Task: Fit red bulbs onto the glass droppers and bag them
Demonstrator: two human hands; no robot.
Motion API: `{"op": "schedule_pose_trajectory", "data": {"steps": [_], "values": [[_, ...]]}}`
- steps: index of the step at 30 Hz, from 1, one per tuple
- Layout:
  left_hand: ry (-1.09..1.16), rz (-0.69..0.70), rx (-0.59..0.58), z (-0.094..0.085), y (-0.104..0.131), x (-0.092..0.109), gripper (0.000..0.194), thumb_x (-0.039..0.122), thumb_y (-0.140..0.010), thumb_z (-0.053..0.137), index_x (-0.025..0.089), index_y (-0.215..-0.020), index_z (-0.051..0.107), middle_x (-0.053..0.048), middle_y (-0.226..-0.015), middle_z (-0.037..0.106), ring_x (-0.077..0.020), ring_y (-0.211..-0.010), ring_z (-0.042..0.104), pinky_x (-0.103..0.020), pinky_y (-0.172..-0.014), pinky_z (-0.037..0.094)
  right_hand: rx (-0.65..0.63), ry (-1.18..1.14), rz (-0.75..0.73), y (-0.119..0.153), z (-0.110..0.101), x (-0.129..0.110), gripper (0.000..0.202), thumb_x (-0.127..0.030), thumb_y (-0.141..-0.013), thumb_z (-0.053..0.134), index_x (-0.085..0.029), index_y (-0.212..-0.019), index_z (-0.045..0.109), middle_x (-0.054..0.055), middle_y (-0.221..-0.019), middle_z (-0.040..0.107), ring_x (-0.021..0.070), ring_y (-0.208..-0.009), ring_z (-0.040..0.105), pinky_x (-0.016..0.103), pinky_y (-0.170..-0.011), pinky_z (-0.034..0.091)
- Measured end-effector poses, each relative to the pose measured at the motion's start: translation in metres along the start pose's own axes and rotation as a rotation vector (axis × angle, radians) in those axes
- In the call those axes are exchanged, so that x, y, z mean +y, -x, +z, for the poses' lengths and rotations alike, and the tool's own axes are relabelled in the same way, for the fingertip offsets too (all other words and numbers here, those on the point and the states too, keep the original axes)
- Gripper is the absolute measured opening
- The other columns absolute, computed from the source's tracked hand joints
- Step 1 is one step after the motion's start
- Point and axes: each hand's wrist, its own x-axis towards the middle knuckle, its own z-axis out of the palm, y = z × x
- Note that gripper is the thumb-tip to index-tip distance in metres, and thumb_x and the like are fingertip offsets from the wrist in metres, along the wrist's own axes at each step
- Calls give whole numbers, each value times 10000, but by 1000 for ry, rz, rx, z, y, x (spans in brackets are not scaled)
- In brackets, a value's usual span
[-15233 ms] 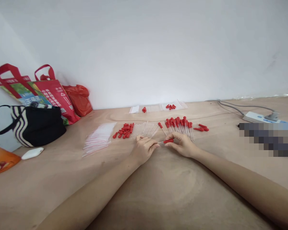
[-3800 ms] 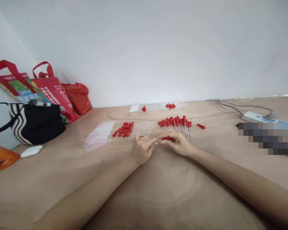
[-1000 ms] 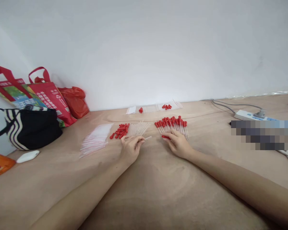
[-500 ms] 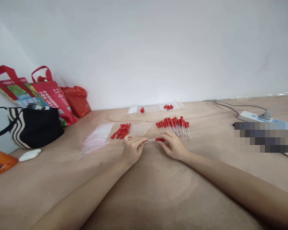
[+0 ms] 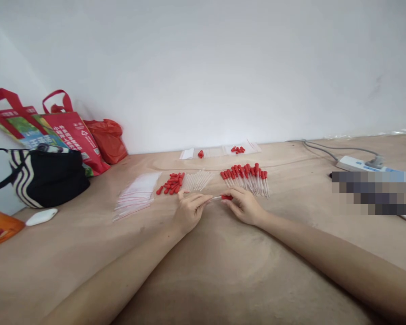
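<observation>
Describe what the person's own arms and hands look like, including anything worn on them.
The left hand and right hand are both bare, with no gloves. The left forearm and right forearm show no sleeve, watch, bracelet or cable. No ring shows on the visible parts of the fingers, though some are partly hidden.

Red tote (image 5: pixel 77 138) shows recycling sign (image 5: pixel 84 133), blurred characters (image 5: pixel 69 138).

The red bulbs (image 5: pixel 174 182) look rubbery and matt, the table (image 5: pixel 223 262) smooth and wooden.
</observation>
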Motion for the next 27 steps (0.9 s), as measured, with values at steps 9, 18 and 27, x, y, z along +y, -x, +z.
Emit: {"op": "schedule_pose_trajectory", "data": {"steps": [9, 18, 27], "values": [[8, 131, -16, 1, -1, -1, 259, 174, -843, 397, 280, -925, 618, 15, -823, 682, -109, -705, 605, -307, -779, 245, 27, -53, -72, 2, -1, 3, 159, -245, -822, 454, -198, -876, 596, 51, -777, 625, 148, -720, 554, 285, -659, 456], [-77, 159, -103, -4, 0, 2, 312, 106, -807, 351, 244, -877, 622, 2, -740, 673, -125, -676, 579, -323, -731, 234, 0, 9, -210, 4, -2, 5, 148, -234, -819, 470, -195, -877, 600, 47, -770, 643, 149, -671, 534, 299, -623, 427], [-85, 275, -17, 0, 2, 2, 266, 75, -781, 386, 204, -851, 608, 6, -701, 661, -117, -607, 552, -324, -690, 226, -36, 103, -280, 7, -3, 8, 161, -219, -810, 485, -171, -903, 606, 47, -745, 628, 138, -661, 514, 291, -613, 370]]}}
